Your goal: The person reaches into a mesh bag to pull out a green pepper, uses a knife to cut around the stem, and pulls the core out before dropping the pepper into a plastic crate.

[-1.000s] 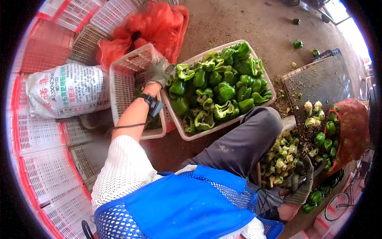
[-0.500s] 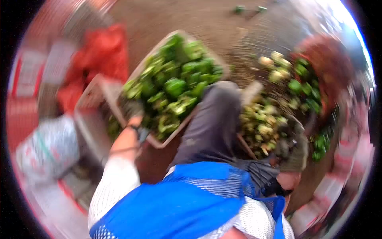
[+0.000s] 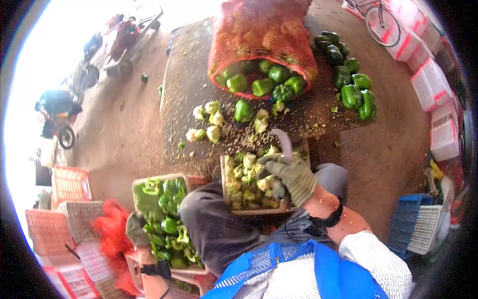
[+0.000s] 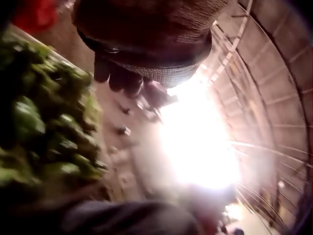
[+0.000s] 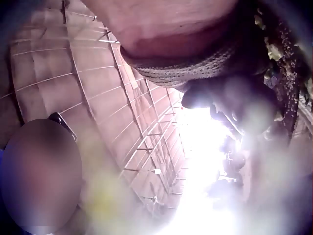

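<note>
We record two gloved hands at work. The right hand grips one curved knife, its pale blade pointing to the far side, above one crate of pale pepper cores that stands between the knees. The left hand lies at the left edge of one crate heaped with whole and cut green peppers; its fingers are poorly shown, and we cannot tell whether they grasp anything.

On the far side we note one dark panel strewn with seeds. On it lies one red mesh sack, with at least five green peppers visible at its mouth. One loose pepper sits just before the sack, between two groups of pale cores. To its right we count at least eight dark green peppers.

Near the left hand we find red netting. At the right stands one blue crate; far right, one bicycle.
</note>
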`<state>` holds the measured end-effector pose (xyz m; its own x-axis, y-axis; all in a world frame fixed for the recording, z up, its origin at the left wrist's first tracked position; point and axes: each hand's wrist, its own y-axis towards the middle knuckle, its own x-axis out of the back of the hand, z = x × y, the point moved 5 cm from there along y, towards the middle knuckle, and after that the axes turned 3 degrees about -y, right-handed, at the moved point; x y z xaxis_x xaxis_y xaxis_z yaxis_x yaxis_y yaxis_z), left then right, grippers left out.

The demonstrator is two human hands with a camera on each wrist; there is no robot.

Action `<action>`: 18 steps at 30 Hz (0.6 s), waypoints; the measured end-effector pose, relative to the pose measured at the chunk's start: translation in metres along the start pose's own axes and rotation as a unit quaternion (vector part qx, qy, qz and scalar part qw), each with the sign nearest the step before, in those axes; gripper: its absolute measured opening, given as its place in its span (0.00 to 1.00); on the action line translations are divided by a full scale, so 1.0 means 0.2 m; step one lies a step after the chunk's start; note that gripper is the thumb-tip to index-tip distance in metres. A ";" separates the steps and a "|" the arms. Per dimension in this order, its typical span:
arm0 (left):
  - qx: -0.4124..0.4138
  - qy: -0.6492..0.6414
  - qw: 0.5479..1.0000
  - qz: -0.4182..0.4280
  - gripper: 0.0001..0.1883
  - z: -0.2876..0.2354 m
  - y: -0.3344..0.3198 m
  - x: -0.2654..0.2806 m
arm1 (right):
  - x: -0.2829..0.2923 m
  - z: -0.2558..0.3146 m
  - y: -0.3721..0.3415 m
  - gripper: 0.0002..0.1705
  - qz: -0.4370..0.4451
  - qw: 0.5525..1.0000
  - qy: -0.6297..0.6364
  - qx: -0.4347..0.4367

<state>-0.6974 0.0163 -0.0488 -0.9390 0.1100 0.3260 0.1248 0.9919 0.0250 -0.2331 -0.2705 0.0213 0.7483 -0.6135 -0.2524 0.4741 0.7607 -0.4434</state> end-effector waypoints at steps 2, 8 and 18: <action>0.010 -0.035 0.984 0.176 0.11 -0.46 0.06 -0.63 | 0.03 0.01 0.08 0.16 0.028 0.999 0.011 0.028; -0.377 0.301 0.776 0.406 0.28 -1.09 0.19 -2.28 | 0.41 0.01 0.30 0.24 -0.074 0.995 0.012 0.060; -0.402 0.426 0.567 0.579 0.24 -0.63 0.74 -3.40 | 0.62 0.07 0.29 0.20 -0.109 0.973 -0.097 0.177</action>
<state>0.0004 0.0806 -0.1474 0.3745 0.2463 0.8939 0.9272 -0.1007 -0.3607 -0.1066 -0.3000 -0.0236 0.6697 -0.7427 -0.0023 0.7355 0.6637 -0.1362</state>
